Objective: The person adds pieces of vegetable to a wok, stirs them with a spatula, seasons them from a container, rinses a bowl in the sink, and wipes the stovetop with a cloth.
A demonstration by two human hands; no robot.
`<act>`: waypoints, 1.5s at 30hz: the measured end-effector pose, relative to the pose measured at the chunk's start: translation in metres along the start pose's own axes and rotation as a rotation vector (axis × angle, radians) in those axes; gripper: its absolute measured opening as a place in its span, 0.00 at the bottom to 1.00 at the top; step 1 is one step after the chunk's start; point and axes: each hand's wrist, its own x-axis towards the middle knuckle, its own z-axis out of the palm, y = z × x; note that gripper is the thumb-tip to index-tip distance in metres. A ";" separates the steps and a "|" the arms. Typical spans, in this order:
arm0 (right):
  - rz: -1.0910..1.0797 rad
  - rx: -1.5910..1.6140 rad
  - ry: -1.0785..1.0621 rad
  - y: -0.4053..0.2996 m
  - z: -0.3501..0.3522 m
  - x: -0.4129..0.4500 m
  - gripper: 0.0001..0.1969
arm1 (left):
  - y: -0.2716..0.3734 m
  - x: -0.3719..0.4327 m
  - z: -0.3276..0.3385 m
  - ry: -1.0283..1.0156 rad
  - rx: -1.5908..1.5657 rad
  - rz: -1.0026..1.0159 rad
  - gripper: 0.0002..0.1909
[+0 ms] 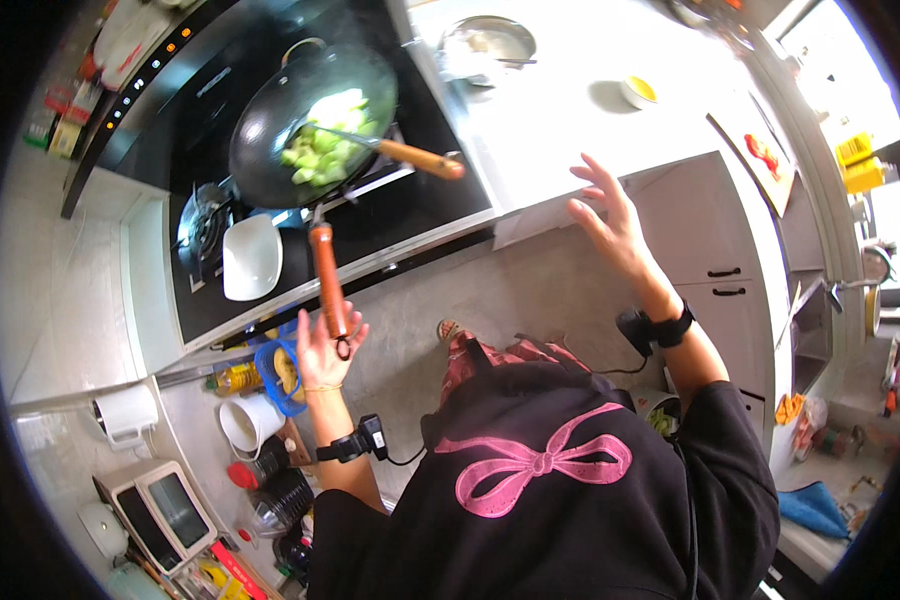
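Note:
A dark wok (259, 142) sits on the black glass cooktop (390, 217), with pale green vegetable pieces (330, 154) inside. A spatula with a wooden handle (420, 159) rests in the wok, its grip sticking out over the right rim. Toward me points the wok's reddish-brown handle (328, 281). My left hand (326, 349) is at the end of that handle, fingers spread around it and not closed; whether the palm touches it I cannot tell. Off to the right, my right hand (607, 221) hangs in the air by the counter edge, fingers apart, holding nothing.
A white dish (253, 259) stands on the cooktop's near left. On the white counter are a metal bowl (521, 41) and a small bowl of yellow contents (640, 91). A cutting board with red pieces (763, 154) lies right. A blue basket (289, 401) is by my left wrist.

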 end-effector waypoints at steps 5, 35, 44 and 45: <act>0.277 0.142 0.268 0.024 -0.111 -0.100 0.27 | -0.054 0.015 -0.046 0.240 0.224 0.051 0.30; 1.032 -0.528 1.729 0.217 -0.493 -0.580 0.25 | -0.494 0.264 0.316 -0.329 1.418 -0.551 0.20; 1.237 -0.710 1.294 0.311 -0.517 -0.680 0.18 | -0.503 0.181 0.318 -0.154 1.346 -0.318 0.18; 1.173 -0.640 1.357 0.316 -0.520 -0.694 0.17 | -0.495 0.168 0.307 -0.125 1.333 -0.311 0.18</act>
